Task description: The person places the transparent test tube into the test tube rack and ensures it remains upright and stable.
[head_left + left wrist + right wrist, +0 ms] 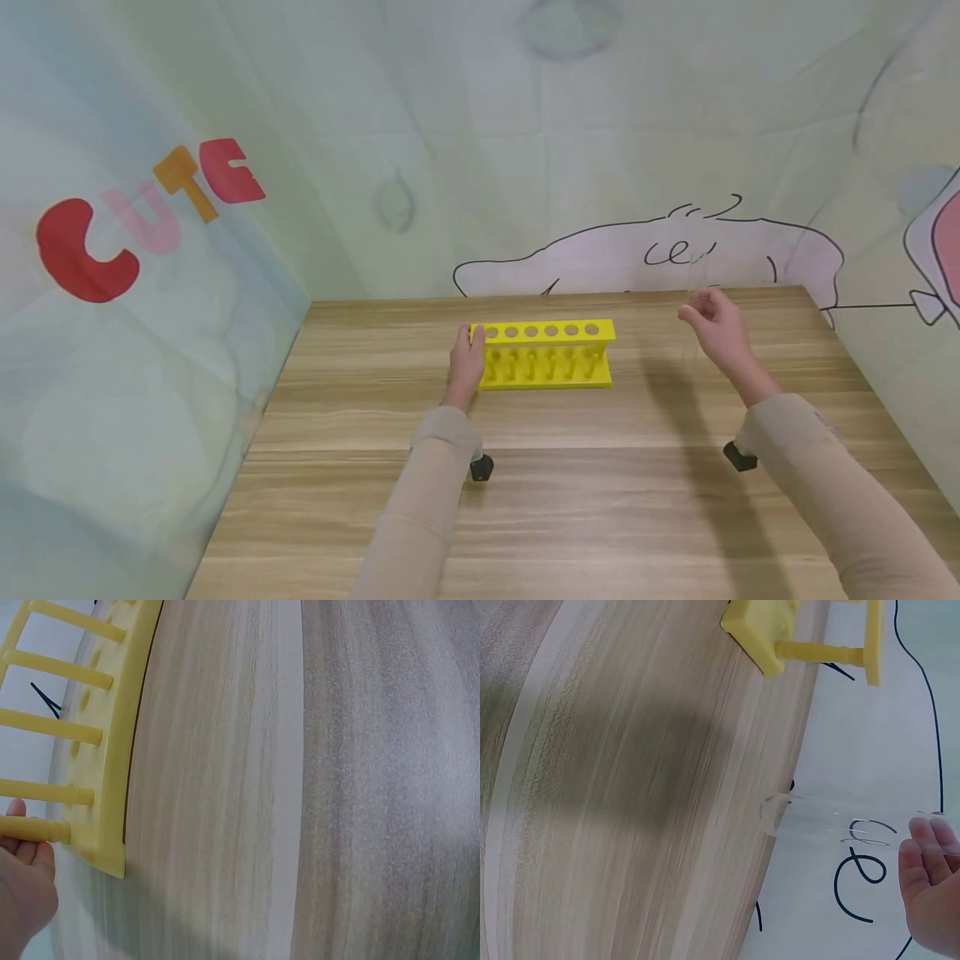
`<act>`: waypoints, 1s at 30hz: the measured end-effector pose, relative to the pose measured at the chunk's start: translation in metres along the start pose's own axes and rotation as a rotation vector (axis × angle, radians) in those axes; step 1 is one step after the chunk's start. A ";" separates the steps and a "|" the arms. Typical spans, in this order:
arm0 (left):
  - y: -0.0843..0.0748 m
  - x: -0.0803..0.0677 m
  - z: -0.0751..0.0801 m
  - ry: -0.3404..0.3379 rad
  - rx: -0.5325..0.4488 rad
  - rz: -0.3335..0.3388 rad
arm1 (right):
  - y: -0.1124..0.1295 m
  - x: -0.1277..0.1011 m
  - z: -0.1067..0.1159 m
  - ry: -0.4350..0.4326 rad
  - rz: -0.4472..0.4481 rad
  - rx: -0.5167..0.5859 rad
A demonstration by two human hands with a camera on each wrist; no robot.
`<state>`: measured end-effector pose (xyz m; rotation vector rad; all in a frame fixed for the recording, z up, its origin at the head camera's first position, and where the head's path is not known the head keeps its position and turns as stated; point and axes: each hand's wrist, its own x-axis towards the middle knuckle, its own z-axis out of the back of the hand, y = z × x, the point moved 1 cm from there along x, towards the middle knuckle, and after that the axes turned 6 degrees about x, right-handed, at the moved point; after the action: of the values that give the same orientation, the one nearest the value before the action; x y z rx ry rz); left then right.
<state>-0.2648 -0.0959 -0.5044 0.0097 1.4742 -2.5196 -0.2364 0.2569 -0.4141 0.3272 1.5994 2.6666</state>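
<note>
A yellow test tube rack [551,333] stands on the wooden table, with a row of round holes along its top and pegs below. My left hand [467,360] grips its left end; in the left wrist view the fingers [26,851] curl round the end post. To the right of the rack, my right hand [720,332] pinches a clear test tube [817,817] above the table. The tube is upright, its rounded bottom pointing down, and it is barely visible in the head view. No tube shows in the rack's holes.
The wooden table [570,500] ends at a printed cloth backdrop [337,183] behind and at the sides. A black wrist-worn device [482,467] sits under the left cuff and another black device [740,456] under the right cuff.
</note>
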 end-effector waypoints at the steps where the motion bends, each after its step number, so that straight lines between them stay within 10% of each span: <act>1: 0.000 0.000 0.000 0.000 0.002 0.000 | 0.000 0.000 0.000 -0.005 -0.002 -0.007; 30: -0.002 -0.001 0.001 0.005 0.006 0.029 | 0.014 0.008 -0.007 -0.111 -0.047 0.018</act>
<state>-0.2641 -0.0955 -0.5026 0.0387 1.4579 -2.5024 -0.2441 0.2447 -0.4035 0.4250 1.5801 2.5523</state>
